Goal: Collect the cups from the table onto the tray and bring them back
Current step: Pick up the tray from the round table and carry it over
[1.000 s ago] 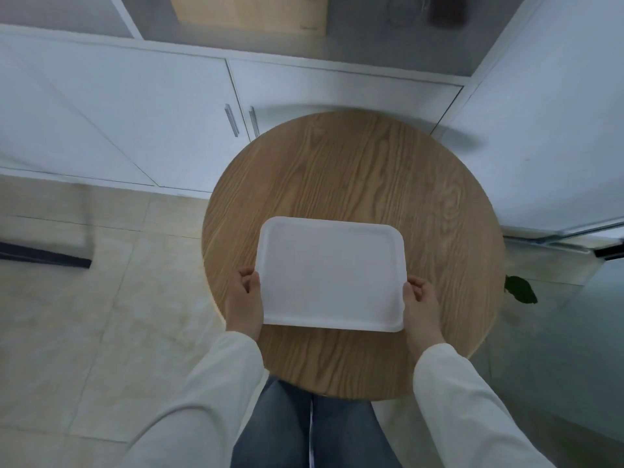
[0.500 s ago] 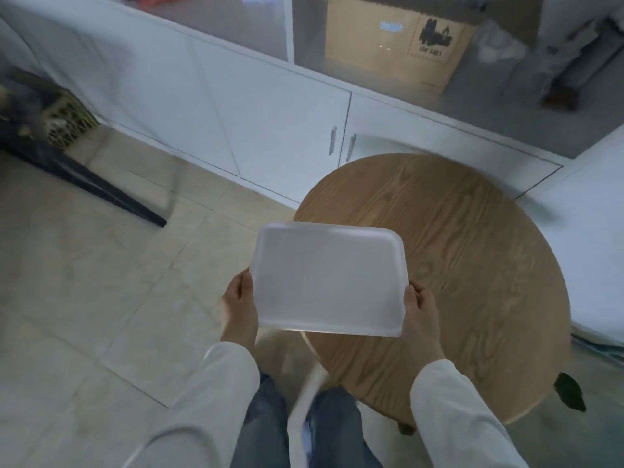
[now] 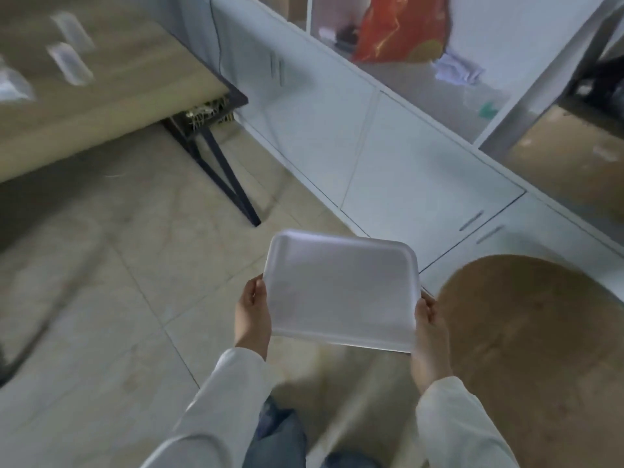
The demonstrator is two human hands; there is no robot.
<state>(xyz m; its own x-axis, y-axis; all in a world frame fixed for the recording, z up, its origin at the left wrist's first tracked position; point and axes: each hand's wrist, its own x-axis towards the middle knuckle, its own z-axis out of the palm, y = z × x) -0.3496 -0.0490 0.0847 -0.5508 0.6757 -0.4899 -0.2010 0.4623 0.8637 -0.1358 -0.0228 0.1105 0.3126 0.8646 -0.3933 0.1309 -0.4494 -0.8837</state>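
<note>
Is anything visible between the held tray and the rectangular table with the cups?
No. Both hands hold the empty tray; only open tiled floor lies toward the rectangular table and its blurred cups.

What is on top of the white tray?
Nothing: the tray is bare, held by the left hand and right hand. Its underside is hidden.
</note>
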